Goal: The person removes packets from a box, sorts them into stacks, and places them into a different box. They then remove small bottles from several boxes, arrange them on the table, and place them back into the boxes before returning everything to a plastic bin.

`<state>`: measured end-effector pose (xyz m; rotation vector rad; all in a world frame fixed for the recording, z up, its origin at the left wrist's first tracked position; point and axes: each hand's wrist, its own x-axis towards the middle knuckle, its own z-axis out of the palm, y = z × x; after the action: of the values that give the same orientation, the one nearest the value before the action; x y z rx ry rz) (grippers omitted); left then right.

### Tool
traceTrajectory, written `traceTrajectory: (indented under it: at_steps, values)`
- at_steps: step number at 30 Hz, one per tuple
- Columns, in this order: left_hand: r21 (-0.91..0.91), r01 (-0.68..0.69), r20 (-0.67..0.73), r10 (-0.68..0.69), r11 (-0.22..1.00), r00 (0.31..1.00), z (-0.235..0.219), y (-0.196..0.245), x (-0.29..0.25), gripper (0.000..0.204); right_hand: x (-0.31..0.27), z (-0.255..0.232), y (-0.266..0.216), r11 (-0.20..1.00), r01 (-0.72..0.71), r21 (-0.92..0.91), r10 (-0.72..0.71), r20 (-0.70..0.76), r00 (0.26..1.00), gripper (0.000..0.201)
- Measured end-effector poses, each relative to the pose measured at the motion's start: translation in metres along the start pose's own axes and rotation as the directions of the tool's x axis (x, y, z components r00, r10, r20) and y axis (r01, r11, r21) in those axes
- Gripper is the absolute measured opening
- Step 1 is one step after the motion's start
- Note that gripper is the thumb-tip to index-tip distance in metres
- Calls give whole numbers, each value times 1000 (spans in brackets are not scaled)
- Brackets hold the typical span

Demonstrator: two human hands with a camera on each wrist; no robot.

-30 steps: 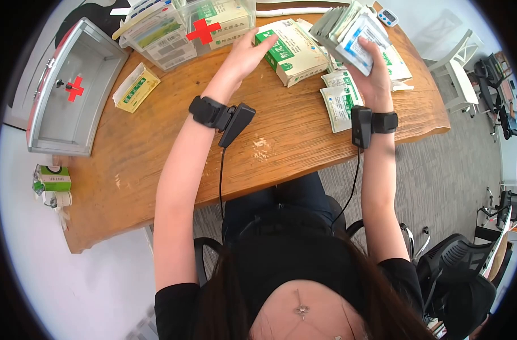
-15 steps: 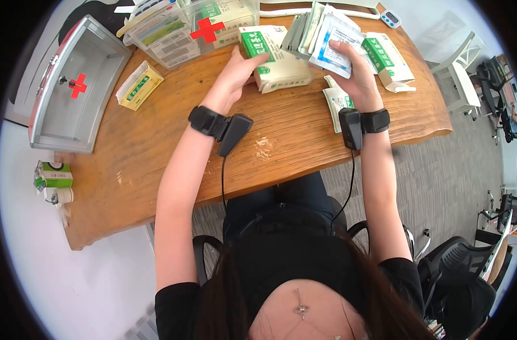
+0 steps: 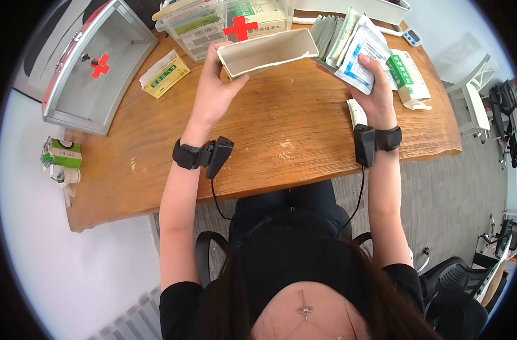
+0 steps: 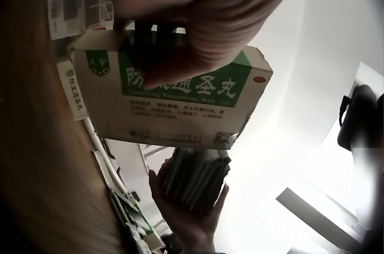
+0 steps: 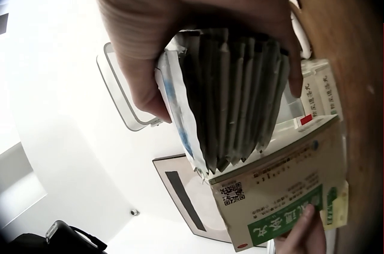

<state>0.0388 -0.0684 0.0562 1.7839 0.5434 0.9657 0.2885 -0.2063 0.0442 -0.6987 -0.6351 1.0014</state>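
The left hand grips a green-and-cream medicine box by one end, fingers and thumb on opposite faces. In the head view the box is tilted, its open side toward the person, and the inside looks empty. A thick stack of flat sachets is held between the thumb and fingers of the right hand. The front sachet is white and blue. The stack is beside the box's right end; whether they touch is unclear.
A clear bin with a red cross stands behind the box. At left are a yellow box and a silver case. Another green-and-cream box, a sachet and a timer lie at right.
The left hand has lifted the box off the table and turned its open side toward the person. The sachet stack remains in the right hand, near the box's end. The head view has shifted.
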Motion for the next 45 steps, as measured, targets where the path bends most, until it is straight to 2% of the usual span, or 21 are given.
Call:
traceTrajectory:
  at_steps: [2, 4, 7, 9, 14, 16, 18, 20, 21, 22, 25, 28, 30, 32, 33, 36, 39, 40, 42, 44, 45]
  values:
    - [36, -8, 19, 7, 999, 1000, -5, -1, -1, 60, -5, -1, -3, 1000, 2, -20, -3, -37, 999, 39]
    - [71, -14, 36, 12, 997, 999, -9, -3, -2, 58, -7, 0, -7, 1000, 26, -3, -26, 2, 1000, 44]
    - [-29, 13, 44, -12, 999, 999, -12, -6, -4, 62, -7, 1, -15, 999, 53, 7, -53, 47, 997, 48]
    - [-86, 119, 145, -106, 989, 984, -14, -5, -3, 83, -7, 3, -19, 998, 56, -30, -55, 56, 997, 47]
    - [-77, 59, 222, -41, 995, 974, -8, 1, -11, 110, -6, 25, -30, 987, 126, -102, -119, 72, 990, 47]
    - [79, -20, 257, -1, 997, 966, -5, 7, -12, 107, -3, 32, -36, 986, 164, -38, -157, 140, 978, 45]
    - [76, -13, 267, -8, 997, 964, -4, 13, -14, 104, 1, 46, -39, 983, 176, -55, -165, 157, 974, 43]
    - [139, -44, 313, -2, 989, 950, -3, 16, -15, 98, 6, 56, -39, 960, 188, -207, -165, 123, 979, 43]
    - [138, -45, 314, -1, 989, 949, -2, 17, -15, 98, 19, 44, -34, 985, 163, -56, -159, 70, 985, 42]
    - [153, -90, 309, 38, 984, 950, -1, 18, -16, 92, 21, 32, -29, 985, 164, -56, -160, 70, 985, 42]
    - [167, -163, 273, 114, 972, 955, -1, 22, -15, 78, 18, 46, -19, 934, 143, -329, -108, 124, 986, 45]
    - [152, -219, 227, 181, 964, 957, 1, 23, -15, 65, 17, 49, -23, 910, 98, -402, -17, 201, 979, 46]
    - [135, -249, 212, 218, 959, 953, 2, 23, -13, 59, 12, 60, -25, 886, 128, -445, -46, 190, 981, 46]
    - [229, -388, 164, 358, 893, 919, 3, 23, -11, 50, 14, 57, -27, 860, 131, -492, -23, 220, 975, 46]
    - [229, -388, 161, 358, 893, 920, 3, 24, -10, 50, 13, 57, -28, 860, 132, -494, -21, 223, 975, 46]
    - [268, -366, 142, 340, 891, 930, 2, 28, -10, 41, 12, 55, -30, 873, 144, -466, -57, 196, 979, 47]
    - [205, -299, 122, 279, 932, 953, -6, 24, -9, 35, 10, 56, -35, 960, 110, -256, -111, 11, 994, 45]
    - [145, -219, 66, 212, 965, 975, -13, 21, -9, 34, 2, 60, -39, 954, 66, -292, -58, 36, 998, 42]
    - [100, -34, -26, 37, 994, 999, -31, 18, -7, 32, 4, 52, -35, 970, 12, -242, -31, -77, 997, 35]
    - [46, 121, -130, -114, 992, 985, -39, 19, -4, 34, 13, 43, -21, 924, -149, -352, 123, -96, 988, 37]
    - [36, 172, -156, -164, 985, 974, -39, 17, -2, 35, 14, 46, -16, 885, -189, -425, 209, 0, 978, 38]
